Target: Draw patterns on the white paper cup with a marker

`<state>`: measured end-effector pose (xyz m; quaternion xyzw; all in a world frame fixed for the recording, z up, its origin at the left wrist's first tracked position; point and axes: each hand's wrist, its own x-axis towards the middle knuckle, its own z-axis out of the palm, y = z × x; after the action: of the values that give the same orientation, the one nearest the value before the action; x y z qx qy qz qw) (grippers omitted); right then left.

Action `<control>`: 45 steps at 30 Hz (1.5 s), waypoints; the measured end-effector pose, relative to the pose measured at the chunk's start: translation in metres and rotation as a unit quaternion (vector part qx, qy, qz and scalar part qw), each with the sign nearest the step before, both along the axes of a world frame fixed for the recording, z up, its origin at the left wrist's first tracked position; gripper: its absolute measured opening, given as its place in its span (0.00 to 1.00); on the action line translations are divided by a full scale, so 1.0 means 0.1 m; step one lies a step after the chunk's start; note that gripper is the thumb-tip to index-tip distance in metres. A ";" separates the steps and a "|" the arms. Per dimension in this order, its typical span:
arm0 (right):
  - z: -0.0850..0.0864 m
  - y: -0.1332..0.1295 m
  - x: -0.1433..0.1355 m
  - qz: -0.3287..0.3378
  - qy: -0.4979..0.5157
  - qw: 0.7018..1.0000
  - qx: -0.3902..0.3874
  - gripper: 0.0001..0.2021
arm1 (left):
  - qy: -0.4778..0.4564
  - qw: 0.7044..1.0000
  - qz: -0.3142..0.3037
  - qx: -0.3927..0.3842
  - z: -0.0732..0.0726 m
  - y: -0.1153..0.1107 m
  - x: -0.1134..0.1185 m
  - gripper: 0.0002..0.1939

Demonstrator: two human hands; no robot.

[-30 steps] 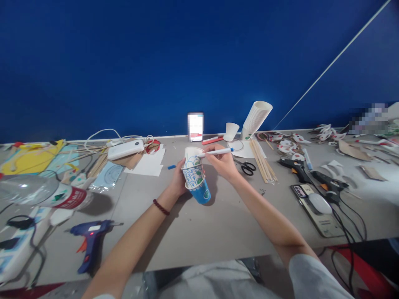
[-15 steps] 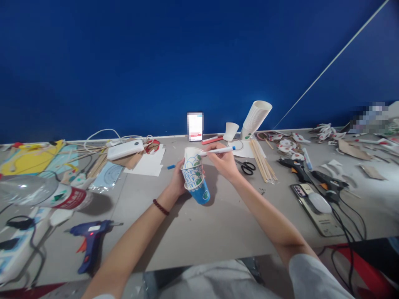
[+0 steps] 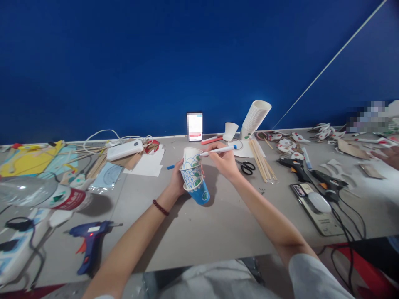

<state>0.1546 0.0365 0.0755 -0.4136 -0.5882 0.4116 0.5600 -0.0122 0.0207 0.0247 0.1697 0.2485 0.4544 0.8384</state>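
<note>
The left hand [image 3: 178,179] is wrapped round a stack of paper cups [image 3: 193,175], held tilted just above the grey worktop [image 3: 218,224], while the right hand [image 3: 224,162] pinches a white marker [image 3: 218,150] whose tip rests at the top cup's rim; the cups are only nested, so sideways pressure from the tip could, I judge, twist the upper cup loose and smear the blue scale pattern. Scissors [image 3: 247,167] and a bundle of wooden sticks [image 3: 262,161] lie near the right wrist; a wide stroke might knock them.
</note>
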 end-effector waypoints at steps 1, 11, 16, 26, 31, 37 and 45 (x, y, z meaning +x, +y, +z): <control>-0.01 0.00 0.00 0.002 0.005 1.000 -0.003 0.02 | -0.001 1.000 -0.001 0.000 0.00 0.00 0.00 0.26; -0.01 0.00 0.00 0.010 0.018 1.000 0.000 0.03 | -0.008 1.000 -0.003 -0.004 0.00 0.00 0.00 0.25; 0.00 0.00 -0.01 0.025 0.023 0.999 0.002 0.03 | -0.011 1.000 -0.007 0.009 -0.02 0.00 -0.02 0.25; -0.02 -0.01 0.00 0.025 -0.007 0.999 0.019 0.05 | -0.010 1.000 0.002 0.016 0.01 -0.01 -0.01 0.25; -0.01 -0.02 0.00 0.030 -0.012 0.999 0.018 0.05 | -0.013 1.000 -0.001 0.016 0.00 -0.02 -0.02 0.25; -0.01 0.00 0.00 0.064 0.058 0.996 -0.012 0.04 | -0.006 0.999 0.023 0.024 -0.06 -0.01 -0.06 0.27; -0.02 0.03 0.00 0.065 0.143 0.986 -0.057 0.00 | 0.003 1.000 0.022 0.006 -0.02 0.01 -0.04 0.24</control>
<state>0.1551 0.0393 0.0739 -0.3425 -0.5034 0.5347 0.5859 -0.0165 0.0219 0.0222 0.1711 0.2521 0.4739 0.8262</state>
